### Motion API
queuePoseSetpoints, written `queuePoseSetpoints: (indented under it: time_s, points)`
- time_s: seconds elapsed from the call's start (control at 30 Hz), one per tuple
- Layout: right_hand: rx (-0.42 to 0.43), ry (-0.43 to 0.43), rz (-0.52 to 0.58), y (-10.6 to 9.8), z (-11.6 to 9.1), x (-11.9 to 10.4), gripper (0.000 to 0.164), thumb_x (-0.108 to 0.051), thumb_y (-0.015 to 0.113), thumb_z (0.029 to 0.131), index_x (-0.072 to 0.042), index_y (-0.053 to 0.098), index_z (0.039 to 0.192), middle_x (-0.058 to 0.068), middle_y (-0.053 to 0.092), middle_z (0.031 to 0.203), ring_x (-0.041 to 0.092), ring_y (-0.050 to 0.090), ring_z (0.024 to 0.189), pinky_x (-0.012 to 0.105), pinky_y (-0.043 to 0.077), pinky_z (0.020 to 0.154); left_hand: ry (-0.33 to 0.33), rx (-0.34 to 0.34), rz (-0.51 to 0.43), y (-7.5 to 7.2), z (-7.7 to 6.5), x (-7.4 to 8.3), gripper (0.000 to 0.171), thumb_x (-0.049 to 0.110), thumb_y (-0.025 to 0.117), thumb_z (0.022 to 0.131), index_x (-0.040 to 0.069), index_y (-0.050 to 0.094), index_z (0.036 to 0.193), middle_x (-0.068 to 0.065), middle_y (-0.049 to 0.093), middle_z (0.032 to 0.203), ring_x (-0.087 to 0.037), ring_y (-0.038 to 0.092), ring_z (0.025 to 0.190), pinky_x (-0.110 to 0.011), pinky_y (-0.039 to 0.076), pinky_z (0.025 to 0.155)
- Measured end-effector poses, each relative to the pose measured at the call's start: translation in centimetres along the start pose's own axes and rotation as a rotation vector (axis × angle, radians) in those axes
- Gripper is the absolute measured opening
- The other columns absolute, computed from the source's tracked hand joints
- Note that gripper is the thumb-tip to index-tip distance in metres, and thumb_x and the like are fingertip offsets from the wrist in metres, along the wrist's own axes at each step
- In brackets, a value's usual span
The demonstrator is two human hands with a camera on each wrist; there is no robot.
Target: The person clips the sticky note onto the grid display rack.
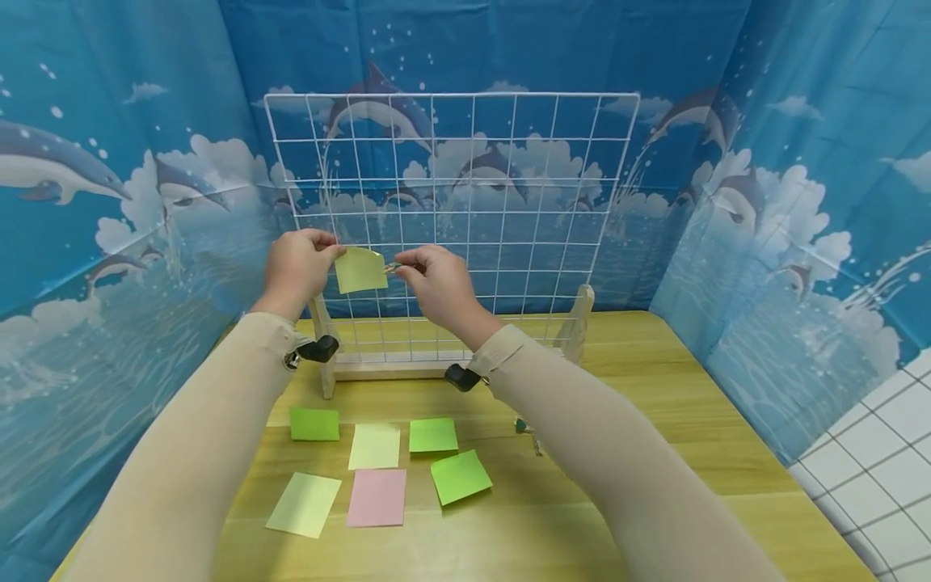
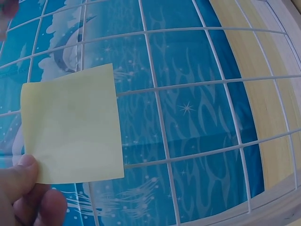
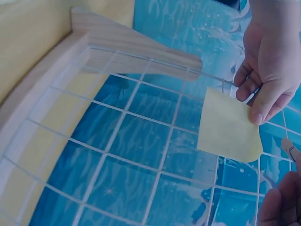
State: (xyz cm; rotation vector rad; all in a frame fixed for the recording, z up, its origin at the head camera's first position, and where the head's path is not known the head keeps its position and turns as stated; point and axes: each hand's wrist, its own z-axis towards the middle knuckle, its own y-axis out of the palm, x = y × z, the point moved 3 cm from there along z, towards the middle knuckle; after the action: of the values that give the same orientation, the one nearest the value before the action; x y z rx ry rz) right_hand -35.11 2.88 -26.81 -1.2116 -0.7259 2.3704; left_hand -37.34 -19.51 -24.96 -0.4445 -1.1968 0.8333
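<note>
**Yellow note (image 1: 361, 273) held before the wire grid (image 1: 451, 94)**

Our left hand (image 1: 294, 267) pinches the note's upper left corner between thumb and finger, near the grid's left edge and below mid-height. Our right hand (image 1: 439, 283) pinches a small clip (image 1: 390, 267) just beside the note's right edge; the right wrist view shows a gap there. We cannot tell whether the paper touches the wires.

To do this well, we would lay the paper flat against a wire, square it to the bars, then open the clip wide enough to take paper and wire together. Biting paper alone would leave it loose, and pushing could crease it.

For room, we have open wires towards the grid's right edge and top corners. Low down, the wooden stand (image 1: 396, 370) limits us. On the table (image 1: 655, 420), six loose notes (image 1: 377, 498) lie left of the middle, and small metallic pieces (image 1: 537, 446) sit beside our right sleeve (image 1: 625, 453); lowering that arm could sweep them towards the table's right edge.
</note>
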Motion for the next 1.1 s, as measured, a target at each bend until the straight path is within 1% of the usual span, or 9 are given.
queuePoseSetpoints:
  time_s: [0.2,0.3,0.43,0.63,0.87,0.93,1.0,1.07,1.1]
  points:
    - [0.000,-0.024,-0.081,1.4,2.3,-1.5,0.027,-0.024,0.062,0.108,-0.013,0.076,0.129,0.004,0.070,0.115,0.014,0.067,0.095,0.023,0.054,0.076,-0.008,-0.006,0.011,0.1,0.0,-0.2,0.038,0.041,0.059,0.108,0.013,0.074,0.130,-0.012,0.074,0.124,-0.029,0.064,0.097,-0.041,0.053,0.076]
    - [-0.004,-0.034,-0.117,1.8,3.0,-2.1,0.028,-0.024,0.061,0.108,-0.013,0.075,0.130,0.004,0.071,0.115,0.014,0.066,0.095,0.023,0.055,0.076,-0.002,-0.008,0.009,0.2,0.0,-0.4,0.037,0.040,0.060,0.108,0.013,0.074,0.129,-0.013,0.073,0.124,-0.030,0.064,0.099,-0.042,0.053,0.077]
    - [-0.012,-0.020,-0.153,2.2,3.8,-2.5,0.029,-0.023,0.060,0.109,-0.014,0.075,0.131,0.003,0.071,0.118,0.013,0.067,0.096,0.021,0.055,0.075,0.010,-0.018,-0.003,0.2,0.0,-0.6,0.038,0.040,0.060,0.108,0.013,0.074,0.130,-0.013,0.074,0.124,-0.030,0.066,0.100,-0.043,0.054,0.078]
    - [-0.019,-0.002,-0.172,2.4,4.6,-2.8,0.028,-0.023,0.058,0.110,-0.015,0.075,0.131,0.003,0.070,0.123,0.015,0.068,0.106,0.021,0.058,0.084,0.029,-0.026,-0.016,0.0,0.0,-0.8,0.038,0.038,0.061,0.108,0.012,0.072,0.135,-0.014,0.074,0.123,-0.031,0.068,0.105,-0.047,0.057,0.085]
    - [-0.002,0.021,-0.144,2.6,4.8,-2.9,0.028,-0.023,0.059,0.109,-0.015,0.075,0.131,0.002,0.062,0.150,0.019,0.062,0.133,0.026,0.059,0.095,0.049,-0.025,-0.007,-0.2,0.0,-0.8,0.038,0.037,0.060,0.109,0.012,0.071,0.135,-0.014,0.074,0.123,-0.031,0.069,0.105,-0.048,0.058,0.085]
    - [-0.004,0.052,-0.119,2.6,4.9,-2.8,0.030,-0.025,0.058,0.110,-0.017,0.073,0.134,0.001,0.063,0.150,0.019,0.069,0.122,0.026,0.061,0.084,0.051,-0.022,-0.008,-0.2,0.0,-0.8,0.038,0.038,0.060,0.109,0.013,0.072,0.135,-0.014,0.074,0.121,-0.030,0.068,0.103,-0.046,0.057,0.084]
    - [-0.017,0.083,-0.091,2.6,5.0,-2.7,0.030,-0.027,0.057,0.110,-0.019,0.072,0.135,0.003,0.069,0.142,0.020,0.074,0.100,0.025,0.059,0.069,0.053,-0.021,-0.009,-0.1,0.0,-0.9,0.039,0.038,0.060,0.108,0.013,0.072,0.135,-0.014,0.074,0.120,-0.030,0.067,0.102,-0.045,0.056,0.082]
    - [-0.038,0.112,-0.069,2.7,5.1,-2.6,0.031,-0.029,0.057,0.110,-0.022,0.071,0.137,0.004,0.073,0.132,0.020,0.071,0.078,0.026,0.052,0.057,0.057,-0.021,-0.007,-0.1,0.0,-1.0,0.039,0.039,0.060,0.108,0.013,0.071,0.136,-0.014,0.074,0.118,-0.029,0.067,0.100,-0.044,0.055,0.080]
    - [-0.048,0.121,-0.063,2.8,5.2,-2.5,0.032,-0.030,0.056,0.110,-0.023,0.071,0.137,0.004,0.075,0.128,0.019,0.068,0.071,0.026,0.050,0.054,0.061,-0.021,-0.006,-0.1,0.0,-1.0,0.040,0.040,0.060,0.108,0.013,0.071,0.135,-0.013,0.074,0.118,-0.029,0.067,0.100,-0.044,0.055,0.080]
